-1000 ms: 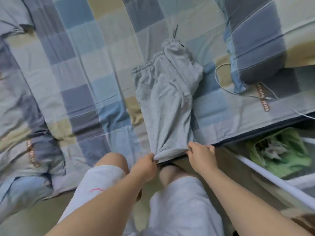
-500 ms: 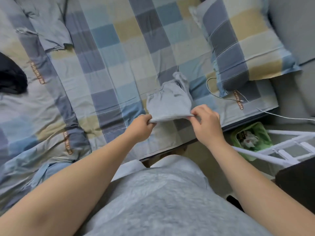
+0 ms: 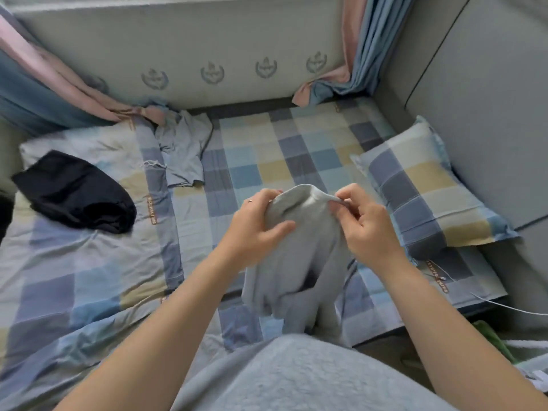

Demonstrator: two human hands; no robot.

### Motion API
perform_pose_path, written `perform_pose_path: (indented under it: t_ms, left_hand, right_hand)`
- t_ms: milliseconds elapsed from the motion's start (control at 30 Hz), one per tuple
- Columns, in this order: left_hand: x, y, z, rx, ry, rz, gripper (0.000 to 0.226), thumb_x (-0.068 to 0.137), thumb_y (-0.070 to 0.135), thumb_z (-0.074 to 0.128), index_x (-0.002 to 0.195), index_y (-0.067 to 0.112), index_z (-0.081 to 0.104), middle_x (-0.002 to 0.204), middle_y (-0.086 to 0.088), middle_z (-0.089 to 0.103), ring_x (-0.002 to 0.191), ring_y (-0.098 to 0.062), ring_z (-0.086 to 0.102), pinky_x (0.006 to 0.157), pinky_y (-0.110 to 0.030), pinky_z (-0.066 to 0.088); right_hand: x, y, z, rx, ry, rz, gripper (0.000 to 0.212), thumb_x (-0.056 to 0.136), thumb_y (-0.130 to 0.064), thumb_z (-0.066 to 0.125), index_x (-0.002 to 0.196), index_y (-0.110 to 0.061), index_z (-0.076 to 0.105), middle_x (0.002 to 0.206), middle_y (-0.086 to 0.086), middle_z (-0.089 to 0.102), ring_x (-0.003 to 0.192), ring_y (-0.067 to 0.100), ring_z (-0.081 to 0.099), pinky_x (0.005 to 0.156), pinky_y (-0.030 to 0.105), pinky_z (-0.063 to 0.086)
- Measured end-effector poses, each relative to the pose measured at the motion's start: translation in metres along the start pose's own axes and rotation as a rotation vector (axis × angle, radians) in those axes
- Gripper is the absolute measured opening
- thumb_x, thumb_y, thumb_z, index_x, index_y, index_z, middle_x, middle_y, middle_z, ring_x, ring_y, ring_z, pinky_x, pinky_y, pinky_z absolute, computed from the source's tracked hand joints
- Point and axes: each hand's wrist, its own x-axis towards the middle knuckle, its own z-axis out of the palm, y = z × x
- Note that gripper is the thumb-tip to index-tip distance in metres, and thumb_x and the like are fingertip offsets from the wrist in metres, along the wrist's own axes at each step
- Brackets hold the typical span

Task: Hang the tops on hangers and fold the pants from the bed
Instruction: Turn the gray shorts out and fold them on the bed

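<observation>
- Holding a pair of grey pants point(image 3: 296, 262) in the air, a person stands at the near edge of a bed point(image 3: 267, 149) covered in a blue, grey and yellow checked sheet.
- The left hand point(image 3: 258, 229) grips the upper left of the bundle, fingers curled behind the cloth and thumb lying across the front.
- The right hand point(image 3: 364, 229) pinches the top edge of the cloth between thumb and fingertips, pulling it to a small point.
- The pants hang doubled over from both hands, just above the sheet. The lower layers droop loose and uneven, so the fold looks partway done and not yet set down.
- A black garment point(image 3: 74, 194) lies on the left of the bed in a compact bundle. It may already be folded; whether it is pants or a top cannot be told.
- A pale blue garment point(image 3: 184, 149) lies rumpled and unfolded at the far side, near the curtain point(image 3: 89, 93). It looks like a top awaiting a hanger.
- No hanger is in view, so the hanging part appears not yet begun here.
- A checked pillow point(image 3: 421, 185) rests at the right of the bed, with a thin white cable point(image 3: 504, 307) trailing near the bed's near right corner.
</observation>
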Motion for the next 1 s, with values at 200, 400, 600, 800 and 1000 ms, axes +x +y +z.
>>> perform_pose_path:
  t_ms: [200, 400, 600, 800, 1000]
  left_hand:
    - [-0.02, 0.022, -0.019, -0.056, 0.026, -0.005, 0.013, 0.089, 0.027, 0.069, 0.091, 0.016, 0.062, 0.073, 0.007, 0.058, 0.067, -0.008, 0.048, 0.064, -0.034, 0.041]
    - [-0.034, 0.042, -0.046, -0.165, 0.24, 0.1, 0.021, 0.094, 0.015, 0.058, 0.083, -0.002, 0.054, 0.071, -0.015, 0.048, 0.063, -0.021, 0.04, 0.057, -0.038, 0.035]
    - [-0.034, 0.058, -0.059, -0.204, 0.287, 0.168, 0.028, 0.096, 0.008, 0.059, 0.079, -0.007, 0.044, 0.065, -0.01, 0.036, 0.058, -0.011, 0.033, 0.05, -0.026, 0.028]
    - [-0.038, 0.055, -0.065, -0.298, 0.358, 0.132, 0.027, 0.099, 0.01, 0.06, 0.08, -0.006, 0.047, 0.068, -0.003, 0.041, 0.062, -0.014, 0.035, 0.053, -0.027, 0.03]
    - [-0.034, 0.065, -0.062, -0.371, 0.295, 0.137, 0.024, 0.1, 0.013, 0.059, 0.077, 0.008, 0.053, 0.067, 0.009, 0.045, 0.063, -0.007, 0.038, 0.054, -0.018, 0.033]
  right_hand:
    - [0.005, -0.055, 0.01, 0.093, -0.062, -0.177, 0.017, 0.101, -0.022, 0.058, 0.085, -0.019, 0.052, 0.056, -0.007, 0.041, 0.05, 0.008, 0.036, 0.049, 0.018, 0.031]
    - [0.006, -0.038, 0.018, -0.034, -0.317, -0.015, 0.037, 0.074, -0.055, 0.074, 0.095, -0.033, 0.053, 0.072, -0.009, 0.067, 0.06, 0.007, 0.059, 0.052, 0.023, 0.046]
    - [-0.018, 0.027, 0.042, 0.033, -0.293, 0.292, 0.025, 0.09, -0.04, 0.067, 0.077, -0.019, 0.069, 0.065, -0.014, 0.066, 0.069, 0.011, 0.056, 0.064, 0.031, 0.044]
    - [-0.024, 0.041, 0.042, 0.638, 0.015, 0.539, 0.022, 0.101, -0.02, 0.054, 0.081, -0.026, 0.06, 0.1, -0.014, 0.076, 0.105, 0.009, 0.067, 0.091, 0.037, 0.045]
    - [-0.032, 0.031, 0.068, 0.591, -0.314, 0.456, 0.046, 0.092, -0.013, 0.07, 0.13, -0.026, 0.048, 0.127, 0.002, 0.064, 0.11, 0.003, 0.064, 0.087, 0.026, 0.053]
